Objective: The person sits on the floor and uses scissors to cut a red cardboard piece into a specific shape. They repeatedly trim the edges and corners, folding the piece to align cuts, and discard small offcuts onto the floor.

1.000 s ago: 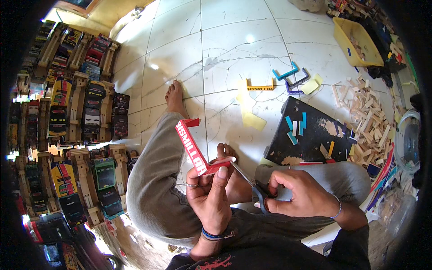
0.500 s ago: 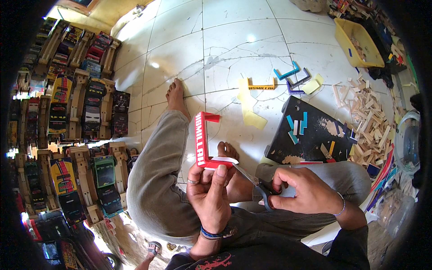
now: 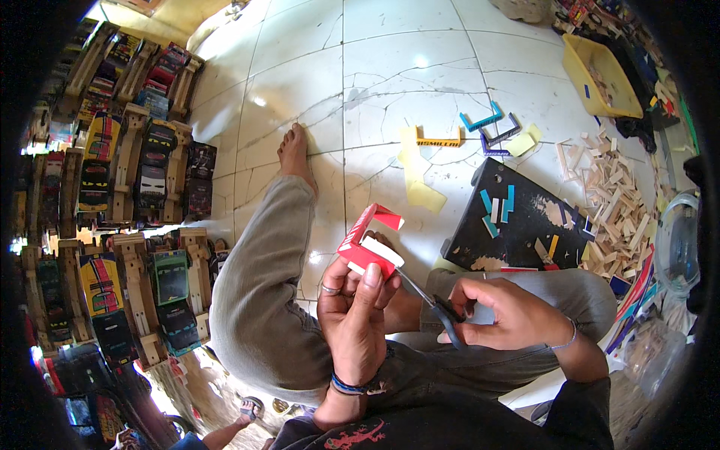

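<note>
The head view is showing the left hand (image 3: pixel 358 307) pinching the near arm of a red bracket (image 3: pixel 363 232) between thumb and fingers, holding it up over the lap. The bracket's long bar is running forward and slightly right, away from that hand, while its two short arms are pointing rightward. The right hand (image 3: pixel 506 311) is gripping the scissors (image 3: pixel 448 322), thumb and fingers curling round the handles. Their blades are slanting forward and left, tips meeting the near arm's right end; whether they are touching it, I cannot tell. The left hand is sitting nearer the bracket, the right reaching it only through the scissors. Beyond the right hand, a black board (image 3: pixel 525 236) is lying on the floor.
</note>
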Motion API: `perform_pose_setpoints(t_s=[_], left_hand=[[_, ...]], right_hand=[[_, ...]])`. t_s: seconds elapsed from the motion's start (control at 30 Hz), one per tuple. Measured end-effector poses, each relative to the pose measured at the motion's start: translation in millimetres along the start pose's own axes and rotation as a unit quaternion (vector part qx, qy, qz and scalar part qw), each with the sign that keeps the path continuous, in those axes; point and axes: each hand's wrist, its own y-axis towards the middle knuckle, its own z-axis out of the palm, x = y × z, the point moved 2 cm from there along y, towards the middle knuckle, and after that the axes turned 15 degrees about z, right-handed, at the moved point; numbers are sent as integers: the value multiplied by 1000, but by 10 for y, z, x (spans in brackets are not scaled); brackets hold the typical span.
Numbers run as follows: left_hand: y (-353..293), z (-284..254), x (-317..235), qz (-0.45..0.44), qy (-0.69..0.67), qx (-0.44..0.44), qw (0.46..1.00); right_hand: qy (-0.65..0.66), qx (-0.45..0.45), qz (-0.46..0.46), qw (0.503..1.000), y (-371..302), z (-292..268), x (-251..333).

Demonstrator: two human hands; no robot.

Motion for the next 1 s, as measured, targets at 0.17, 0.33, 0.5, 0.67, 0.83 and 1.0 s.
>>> perform_pose_setpoints(t_s=[0.17, 0.33, 0.5, 0.67, 0.83, 1.0], left_hand=[[-13, 11, -3, -3, 8, -6, 1000], [-14, 7, 13, -6, -11, -15, 1000], [-18, 19, 36, 3, -1, 23, 1000], [-54, 31, 63, -14, -4, 6, 1000], [-74, 34, 97, -24, -6, 34, 999], [-102, 45, 115, -37, -14, 42, 998]], right_hand=[[39, 45, 10, 998, 15, 34, -11], [19, 57, 14, 998, 15, 46, 29], [17, 41, 17, 999, 30, 71, 43], [25, 8, 7, 1000, 35, 100, -4], [8, -64, -39, 997, 54, 170, -53], [-25, -91, -58, 994, 58, 169, -81]])
